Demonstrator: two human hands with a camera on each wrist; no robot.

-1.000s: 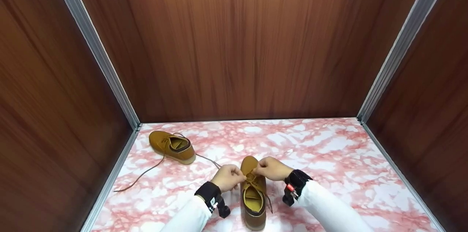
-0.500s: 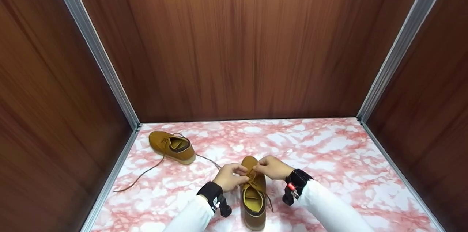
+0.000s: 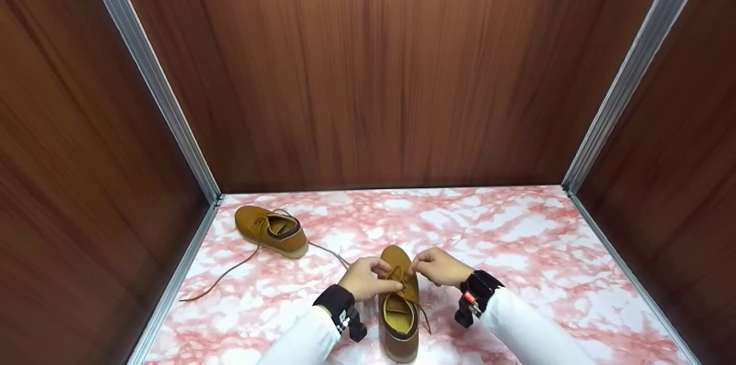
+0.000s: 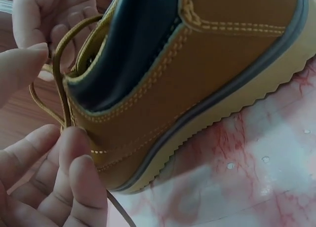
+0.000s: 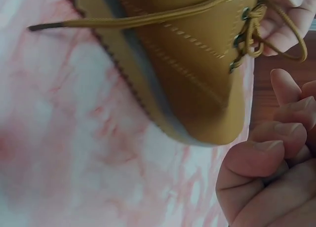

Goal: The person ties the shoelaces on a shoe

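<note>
My left hand (image 3: 362,283) spreads thumb and fingers about a lace loop (image 4: 62,96) on the shoe (image 3: 399,319); my right hand (image 3: 441,268), at the shoe's right edge, is curled, no lace showing in it. I seem to be working that loop, which likely wants a pinch next. The shoe's length runs away from me, toe farthest; the other shoe (image 3: 267,237) lies left of and beyond it.

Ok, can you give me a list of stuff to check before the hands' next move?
1. Near shoe sitting on its sole: ok.
2. Lace loop standing up by the left hand: ok.
3. Right hand gripping the loop: not ok, its fingers show no lace.
4. Knot pulled tight: cannot tell.
5. Far shoe away from the hands: ok.
6. Far shoe's lace clear of the left hand: cannot tell, the hand hides where it goes.
</note>
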